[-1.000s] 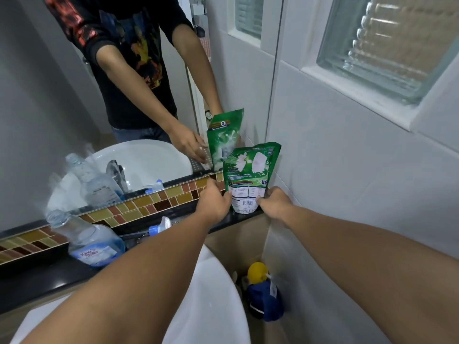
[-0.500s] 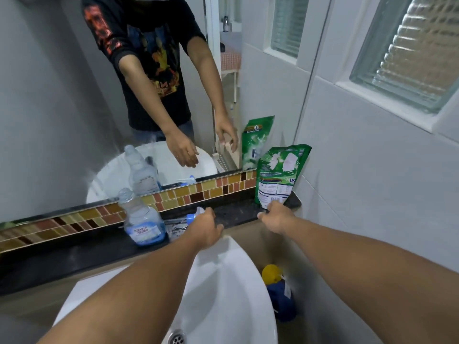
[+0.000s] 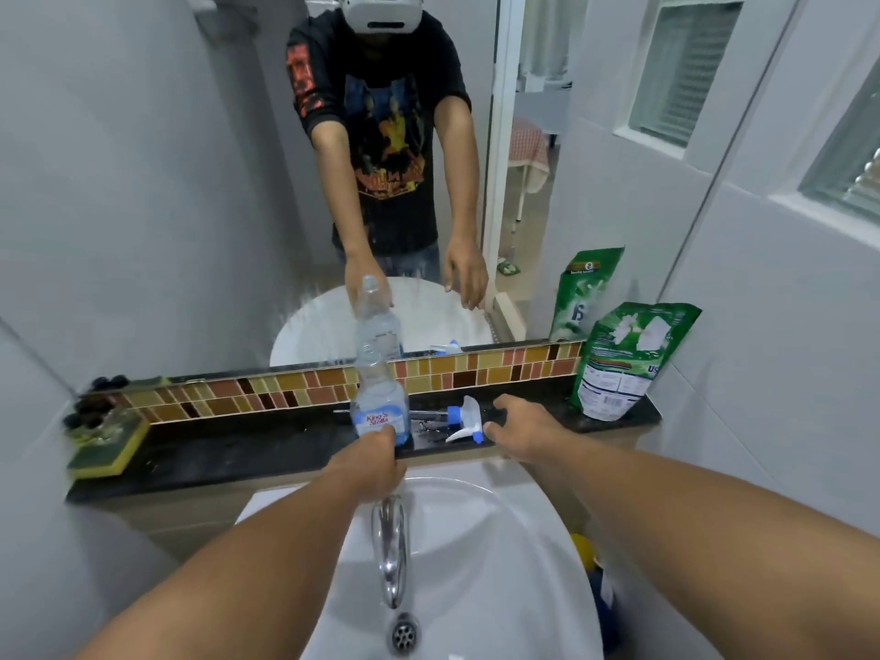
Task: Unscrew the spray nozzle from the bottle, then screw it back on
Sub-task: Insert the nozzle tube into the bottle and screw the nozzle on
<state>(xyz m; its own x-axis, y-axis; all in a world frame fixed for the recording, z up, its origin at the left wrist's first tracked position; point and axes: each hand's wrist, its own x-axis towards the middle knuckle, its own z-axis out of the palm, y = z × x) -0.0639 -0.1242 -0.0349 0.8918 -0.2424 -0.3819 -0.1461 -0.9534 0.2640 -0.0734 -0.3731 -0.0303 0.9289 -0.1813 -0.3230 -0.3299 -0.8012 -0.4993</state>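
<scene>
A clear spray bottle point(image 3: 378, 397) with a blue-and-white label stands upright on the black ledge point(image 3: 238, 450), its neck bare. The white-and-blue spray nozzle point(image 3: 464, 419) lies on its side on the ledge just right of the bottle, its thin tube pointing left. My left hand point(image 3: 369, 462) wraps around the bottle's base from the front. My right hand point(image 3: 524, 431) hovers at the ledge with fingers apart, its fingertips right beside the nozzle's trigger end; I cannot tell whether they touch it.
A green refill pouch point(image 3: 619, 364) leans on the wall at the ledge's right end. At the left end lies a yellow-green sponge point(image 3: 102, 445). Below my arms are the white sink point(image 3: 500, 540) and chrome tap point(image 3: 390, 540). A mirror backs the ledge.
Both hands have left the green pouch and moved left along the ledge. The left hand has closed on the bottle's base; the right has come to the nozzle.
</scene>
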